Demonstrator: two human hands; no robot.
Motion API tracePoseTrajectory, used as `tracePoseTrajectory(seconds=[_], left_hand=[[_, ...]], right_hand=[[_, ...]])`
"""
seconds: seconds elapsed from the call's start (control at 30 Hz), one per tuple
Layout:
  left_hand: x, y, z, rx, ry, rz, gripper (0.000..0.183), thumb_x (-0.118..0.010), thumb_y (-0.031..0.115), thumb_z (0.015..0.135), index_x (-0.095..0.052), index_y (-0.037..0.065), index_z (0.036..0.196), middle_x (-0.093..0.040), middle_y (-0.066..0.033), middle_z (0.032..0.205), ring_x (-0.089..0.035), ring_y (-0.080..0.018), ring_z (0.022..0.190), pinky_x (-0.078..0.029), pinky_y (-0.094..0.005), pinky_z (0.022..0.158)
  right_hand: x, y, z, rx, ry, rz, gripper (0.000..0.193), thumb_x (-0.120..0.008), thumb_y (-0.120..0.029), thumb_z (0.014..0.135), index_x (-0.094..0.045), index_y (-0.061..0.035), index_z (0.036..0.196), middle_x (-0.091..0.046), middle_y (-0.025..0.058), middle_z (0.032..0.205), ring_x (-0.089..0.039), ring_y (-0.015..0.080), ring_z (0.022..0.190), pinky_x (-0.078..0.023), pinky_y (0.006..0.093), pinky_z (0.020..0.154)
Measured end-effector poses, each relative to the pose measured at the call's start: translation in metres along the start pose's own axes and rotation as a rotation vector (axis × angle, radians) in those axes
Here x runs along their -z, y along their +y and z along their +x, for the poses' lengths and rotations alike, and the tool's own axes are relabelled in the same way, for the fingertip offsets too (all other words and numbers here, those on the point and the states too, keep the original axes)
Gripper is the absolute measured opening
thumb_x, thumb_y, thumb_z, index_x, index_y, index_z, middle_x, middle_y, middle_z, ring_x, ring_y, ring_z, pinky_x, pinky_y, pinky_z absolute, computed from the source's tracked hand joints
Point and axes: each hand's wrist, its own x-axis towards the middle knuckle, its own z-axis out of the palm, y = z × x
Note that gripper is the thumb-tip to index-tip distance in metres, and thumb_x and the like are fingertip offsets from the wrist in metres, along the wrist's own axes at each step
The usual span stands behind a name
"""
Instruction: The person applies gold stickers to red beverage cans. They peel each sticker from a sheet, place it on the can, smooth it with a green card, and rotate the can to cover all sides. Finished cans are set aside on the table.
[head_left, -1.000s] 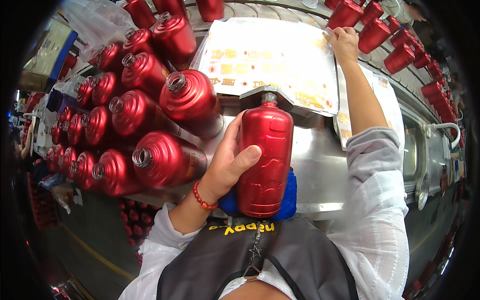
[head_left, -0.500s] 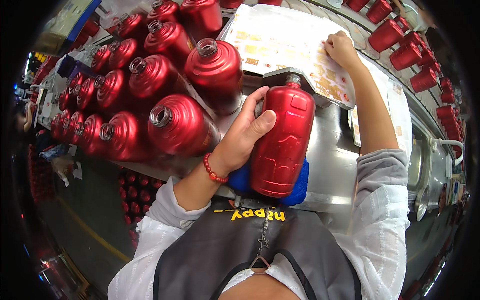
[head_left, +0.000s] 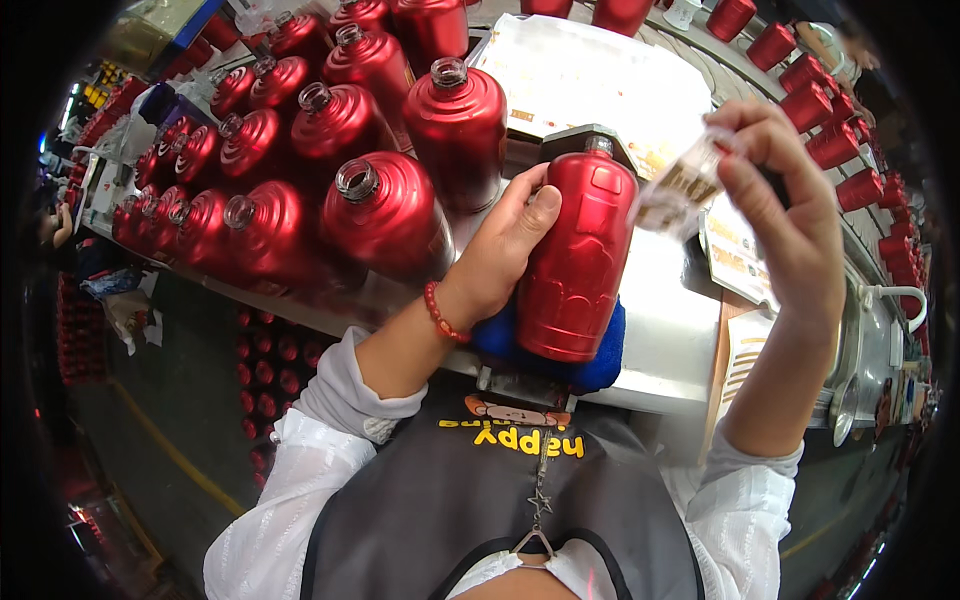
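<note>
A shiny red bottle (head_left: 578, 262) with a clear glass neck leans back in front of me, its lower end over a folded blue cloth (head_left: 602, 350). My left hand (head_left: 508, 238) is closed round the bottle's left side, thumb on top. To the bottle's right, my right hand (head_left: 785, 195) pinches a thin translucent decal sheet (head_left: 683, 190) with gold print between thumb and fingers. The sheet is bent and blurred, its left edge close to the bottle's side; whether they touch I cannot tell. Behind the bottle's neck is a dark angular metal rest (head_left: 577, 140).
Many red bottles (head_left: 390, 215) crowd the table at the left. A stack of white printed sheets (head_left: 590, 70) lies beyond the held bottle, and more sheets (head_left: 735, 250) lie at right. A conveyor (head_left: 690, 45) carries red bottles along the far right side; a person (head_left: 835, 45) stands past it.
My right hand has lifted a decal from the sheet stack and brought it back toward the bottle's right side. My left hand keeps its hold on the bottle. The view has shifted slightly.
</note>
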Motion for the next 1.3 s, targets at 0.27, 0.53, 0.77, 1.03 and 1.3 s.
tracePoseTrajectory(seconds=[0.27,0.53,0.77,1.03,1.3], left_hand=[[-0.009,0.005,-0.019,-0.173,-0.009,0.368,0.083,-0.062,0.04,0.101,-0.019,-0.005,0.155,-0.037,-0.019,0.151,-0.04,-0.0234,0.139,-0.032,-0.0372,0.117],[-0.008,0.0,-0.017,-0.126,-0.001,0.349,0.083,-0.063,0.035,0.101,-0.015,-0.003,0.156,-0.037,-0.018,0.151,-0.042,-0.022,0.137,-0.036,-0.0352,0.114],[-0.005,0.0,-0.016,-0.115,-0.017,0.342,0.077,-0.051,0.04,0.106,-0.011,-0.001,0.158,-0.038,-0.0158,0.151,-0.045,-0.0197,0.135,-0.04,-0.0352,0.111],[-0.008,0.004,-0.016,-0.098,-0.047,0.42,0.086,-0.063,0.03,0.101,-0.005,0.001,0.158,-0.037,-0.0173,0.15,-0.046,-0.0217,0.135,-0.041,-0.037,0.111],[-0.015,0.004,-0.017,-0.089,-0.021,0.258,0.093,-0.071,0.034,0.095,-0.01,-0.001,0.156,-0.04,-0.0196,0.147,-0.047,-0.0236,0.133,-0.041,-0.0381,0.111]], right_hand=[[-0.077,0.033,-0.022,-0.131,0.115,0.018,0.013,-0.069,-0.01,0.094,-0.059,-0.0016,0.091,-0.057,0.0105,0.11,-0.056,0.0206,0.105,-0.046,0.0314,0.095],[-0.082,0.038,-0.018,-0.102,0.164,-0.017,0.013,-0.07,-0.007,0.093,-0.058,-0.0005,0.09,-0.057,0.0109,0.108,-0.057,0.0215,0.103,-0.047,0.0317,0.093],[-0.082,0.042,-0.016,-0.075,0.154,-0.021,0.014,-0.07,-0.007,0.092,-0.058,-0.0004,0.09,-0.058,0.011,0.105,-0.057,0.0222,0.102,-0.048,0.0318,0.092],[-0.079,0.047,-0.014,-0.047,0.14,-0.043,0.013,-0.07,-0.006,0.092,-0.058,-0.0001,0.091,-0.058,0.0107,0.102,-0.058,0.0232,0.102,-0.049,0.0327,0.091],[-0.082,0.047,-0.013,-0.008,0.171,-0.045,0.013,-0.069,-0.004,0.09,-0.057,0.0012,0.088,-0.055,0.0113,0.095,-0.058,0.0238,0.083,-0.049,0.0317,0.076]])
